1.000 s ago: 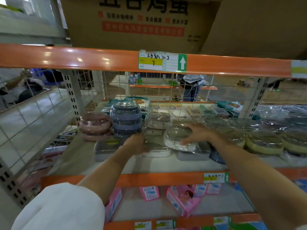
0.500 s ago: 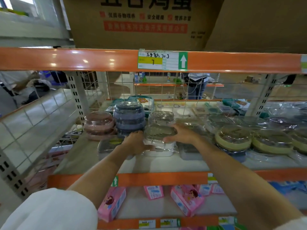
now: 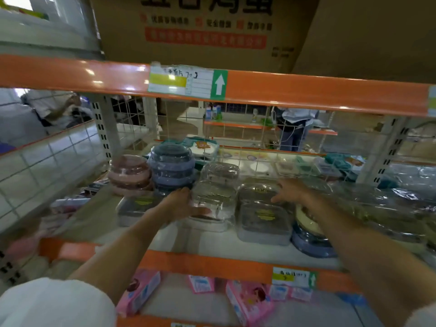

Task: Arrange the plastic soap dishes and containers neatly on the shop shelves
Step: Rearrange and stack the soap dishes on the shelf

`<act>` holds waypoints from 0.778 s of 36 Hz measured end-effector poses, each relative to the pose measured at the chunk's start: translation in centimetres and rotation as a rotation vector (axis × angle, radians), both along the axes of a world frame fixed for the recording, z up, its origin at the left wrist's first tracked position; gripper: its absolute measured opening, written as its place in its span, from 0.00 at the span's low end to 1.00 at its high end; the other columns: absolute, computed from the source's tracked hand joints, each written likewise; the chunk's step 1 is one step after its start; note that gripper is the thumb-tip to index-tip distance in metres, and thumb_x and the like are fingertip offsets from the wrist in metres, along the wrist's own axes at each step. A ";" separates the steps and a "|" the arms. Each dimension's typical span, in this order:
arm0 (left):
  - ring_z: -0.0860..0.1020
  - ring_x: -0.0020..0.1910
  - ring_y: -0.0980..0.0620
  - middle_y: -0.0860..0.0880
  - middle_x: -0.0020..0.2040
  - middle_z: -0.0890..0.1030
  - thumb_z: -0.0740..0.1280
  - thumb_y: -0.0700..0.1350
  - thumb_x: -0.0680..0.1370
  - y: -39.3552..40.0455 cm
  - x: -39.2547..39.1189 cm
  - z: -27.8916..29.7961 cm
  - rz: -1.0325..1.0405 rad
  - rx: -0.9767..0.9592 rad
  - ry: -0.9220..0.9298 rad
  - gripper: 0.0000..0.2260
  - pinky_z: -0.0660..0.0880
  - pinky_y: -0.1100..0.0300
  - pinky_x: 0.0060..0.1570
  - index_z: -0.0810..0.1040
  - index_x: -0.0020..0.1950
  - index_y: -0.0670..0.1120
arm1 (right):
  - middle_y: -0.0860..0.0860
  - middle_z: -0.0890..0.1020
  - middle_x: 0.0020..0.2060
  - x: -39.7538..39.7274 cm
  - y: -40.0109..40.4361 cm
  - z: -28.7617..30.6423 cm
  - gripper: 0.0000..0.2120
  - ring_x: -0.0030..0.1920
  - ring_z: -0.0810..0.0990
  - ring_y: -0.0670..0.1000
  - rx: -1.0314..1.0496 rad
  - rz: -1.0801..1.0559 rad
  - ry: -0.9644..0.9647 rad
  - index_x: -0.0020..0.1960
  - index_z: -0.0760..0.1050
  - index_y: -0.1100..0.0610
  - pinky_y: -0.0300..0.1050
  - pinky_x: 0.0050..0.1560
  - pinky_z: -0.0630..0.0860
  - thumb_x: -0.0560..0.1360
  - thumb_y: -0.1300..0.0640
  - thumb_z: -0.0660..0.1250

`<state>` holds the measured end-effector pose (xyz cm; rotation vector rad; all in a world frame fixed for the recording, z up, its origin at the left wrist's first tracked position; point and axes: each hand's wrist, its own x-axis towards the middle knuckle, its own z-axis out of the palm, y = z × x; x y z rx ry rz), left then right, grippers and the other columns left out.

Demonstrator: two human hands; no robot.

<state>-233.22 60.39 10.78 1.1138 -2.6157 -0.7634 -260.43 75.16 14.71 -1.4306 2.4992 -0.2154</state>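
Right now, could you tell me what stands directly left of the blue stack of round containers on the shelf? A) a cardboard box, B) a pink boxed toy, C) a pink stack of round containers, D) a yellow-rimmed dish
C: the pink stack stands beside the blue stack, on its left, at the left end of the shelf.

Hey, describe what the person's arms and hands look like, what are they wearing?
Both forearms are bare. The left arm shows a short white sleeve at the bottom corner. The left hand and right hand have no gloves; no rings or watch are visible.
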 end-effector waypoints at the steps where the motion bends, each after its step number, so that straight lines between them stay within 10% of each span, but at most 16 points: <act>1: 0.75 0.53 0.53 0.53 0.52 0.76 0.74 0.56 0.70 0.2 -0.1 0.1 0.013 0.011 0.003 0.20 0.71 0.61 0.57 0.71 0.55 0.49 | 0.58 0.76 0.63 -0.4 -0.2 -0.1 0.27 0.60 0.76 0.56 0.025 0.021 0.017 0.67 0.69 0.61 0.45 0.57 0.72 0.74 0.52 0.72; 16: 0.73 0.58 0.54 0.54 0.58 0.75 0.75 0.53 0.70 2.1 -0.8 0.8 0.089 0.073 0.065 0.32 0.68 0.65 0.57 0.68 0.69 0.46 | 0.56 0.79 0.57 -2.3 -2.2 -0.9 0.22 0.53 0.80 0.56 0.167 0.197 -0.018 0.64 0.73 0.59 0.50 0.54 0.78 0.73 0.55 0.72; 28: 0.75 0.49 0.55 0.55 0.47 0.76 0.67 0.55 0.77 3.2 -1.3 2.0 0.154 0.128 0.112 0.14 0.69 0.68 0.45 0.70 0.57 0.49 | 0.60 0.64 0.72 -1.8 -1.0 -0.5 0.37 0.67 0.69 0.58 0.040 0.150 -0.030 0.72 0.62 0.63 0.47 0.63 0.69 0.73 0.46 0.72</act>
